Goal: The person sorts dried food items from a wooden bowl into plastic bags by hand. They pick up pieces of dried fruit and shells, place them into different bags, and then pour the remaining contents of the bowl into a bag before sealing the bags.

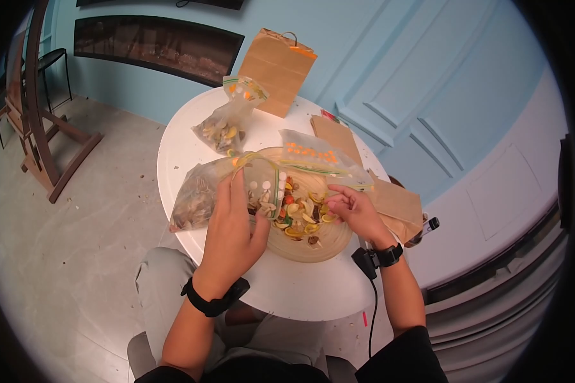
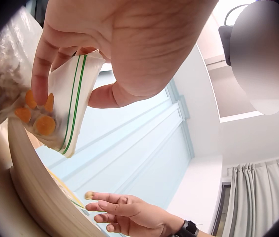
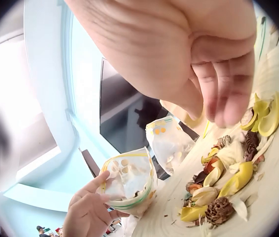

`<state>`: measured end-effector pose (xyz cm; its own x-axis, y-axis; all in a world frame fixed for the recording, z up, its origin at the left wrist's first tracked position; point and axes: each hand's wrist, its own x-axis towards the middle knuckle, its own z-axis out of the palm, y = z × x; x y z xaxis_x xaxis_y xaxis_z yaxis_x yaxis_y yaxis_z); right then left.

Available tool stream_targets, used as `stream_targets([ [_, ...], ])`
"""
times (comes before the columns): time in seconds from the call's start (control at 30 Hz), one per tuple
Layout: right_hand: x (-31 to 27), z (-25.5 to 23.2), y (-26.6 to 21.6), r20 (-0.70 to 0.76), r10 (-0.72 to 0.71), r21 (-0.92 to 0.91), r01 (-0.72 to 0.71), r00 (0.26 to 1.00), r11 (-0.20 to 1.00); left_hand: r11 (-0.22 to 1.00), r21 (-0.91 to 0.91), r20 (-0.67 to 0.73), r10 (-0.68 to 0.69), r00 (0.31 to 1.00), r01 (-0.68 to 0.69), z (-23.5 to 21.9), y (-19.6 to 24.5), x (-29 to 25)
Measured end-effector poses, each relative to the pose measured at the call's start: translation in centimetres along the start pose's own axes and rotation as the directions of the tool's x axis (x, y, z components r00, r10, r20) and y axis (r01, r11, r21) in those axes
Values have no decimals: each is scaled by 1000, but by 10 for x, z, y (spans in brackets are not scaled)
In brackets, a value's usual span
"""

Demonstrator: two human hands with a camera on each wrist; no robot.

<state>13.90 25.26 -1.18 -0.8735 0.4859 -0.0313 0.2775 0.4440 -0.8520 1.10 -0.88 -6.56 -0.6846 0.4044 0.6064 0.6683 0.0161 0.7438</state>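
Observation:
In the head view my left hand (image 1: 233,233) grips the mouth of a clear zip bag (image 1: 201,185), its fingers behind the rim and thumb at the near side. Brown dried pieces fill its bottom, and orange and white dots mark it. My right hand (image 1: 358,214) hangs over the right side of a round wooden plate (image 1: 329,252), fingers bent. A small pale yellow piece (image 2: 89,195) shows at its index fingertip in the left wrist view. Dried potpourri (image 1: 303,210) lies heaped on the plate: yellow curls, brown cones and pale petals.
Another filled zip bag (image 1: 220,127) stands at the back left, near a tall paper bag (image 1: 278,70). A zip bag with orange dots (image 1: 313,153) lies along the plate's far edge. Flat paper bags (image 1: 396,207) lie on the white table's (image 1: 294,300) right side.

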Motion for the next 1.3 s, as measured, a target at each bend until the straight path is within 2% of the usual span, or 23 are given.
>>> stream_targets([
  [0.07, 0, 2, -1, -37, 6, -47, -8, 999, 999, 1000, 11, -3, 7, 1000, -7, 0, -1, -1],
  [0.13, 2, -4, 2, -44, -30, -310, 15, 999, 951, 1000, 2, 6, -18, 1000, 18, 0, 0, -1],
  [0.27, 9, -14, 22, -55, -15, -710, -28, 998, 703, 1000, -3, 7, -19, 1000, 19, -1, 1, 0],
  [0.37, 15, -12, 34, 27, 1, -693, 18, 1000, 721, 1000, 7, -11, 13, 1000, -13, 0, 1, 0],
  [0.47, 15, -13, 29, 78, 64, -629, -1, 995, 777, 1000, -2, -6, 2, 1000, -2, 0, 1, 0],
  [0.57, 10, -7, 22, 49, 56, -607, -15, 997, 794, 1000, -7, 3, -11, 1000, 11, -1, 0, 0],
  [0.67, 6, -4, 19, 14, 13, -424, -6, 1000, 905, 1000, 10, 3, -8, 1000, 7, -1, 0, 0],
  [0.77, 4, -2, 15, -23, -34, -382, 22, 999, 924, 995, -88, 14, -44, 999, 45, -3, 6, 1],
  [0.87, 3, -2, 14, -50, -41, -333, 22, 998, 943, 1000, 2, 10, -15, 1000, 15, -1, 2, -1],
  [0.97, 1, 0, 11, -73, -4, -221, -12, 997, 975, 1000, 14, 1, -4, 1000, 4, -1, 1, 0],
  [1.07, 0, 1, 6, -73, 32, -196, -46, 997, 980, 1000, 10, -2, 0, 1000, 0, -1, 0, 0],
  [1.17, -1, 2, 13, -68, -75, -316, 50, 995, 948, 1000, 0, 2, -8, 1000, 8, -1, 1, -1],
  [1.3, 4, 7, 14, -65, -130, -406, 93, 989, 909, 1000, 13, -7, 7, 1000, -7, 0, 0, -1],
])
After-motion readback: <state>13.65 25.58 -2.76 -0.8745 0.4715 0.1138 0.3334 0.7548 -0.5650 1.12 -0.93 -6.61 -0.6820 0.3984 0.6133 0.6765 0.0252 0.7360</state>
